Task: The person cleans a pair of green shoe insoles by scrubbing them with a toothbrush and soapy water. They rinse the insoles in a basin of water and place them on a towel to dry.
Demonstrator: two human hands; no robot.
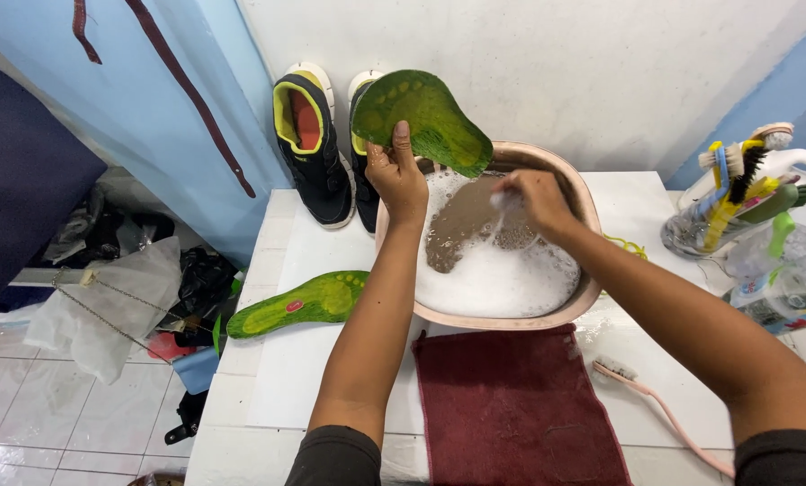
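— Where does the green insole point(425, 121) sit against the hands?

— The left hand point(398, 180) holds it up over the far rim of the pink basin point(511, 317), fingers wrapped round its narrow end, thumb laid up its face. Its long axis runs from upper left down to the right, so the lower tip points toward the right hand point(536, 200).

— And the right one?

— Curled shut over the suds, just beside that lower tip. Something pale shows at the fingertips; I cannot tell what it is. It is the nearer hand to the foam, while the left alone carries the insole.

— Anything else close by?

— A second green insole point(299, 304) lies flat on the worktop point(331, 247), left of the basin, well apart from both hands. A dark red towel point(511, 409) lies nearer the person, and a pink brush point(641, 396) to its right.
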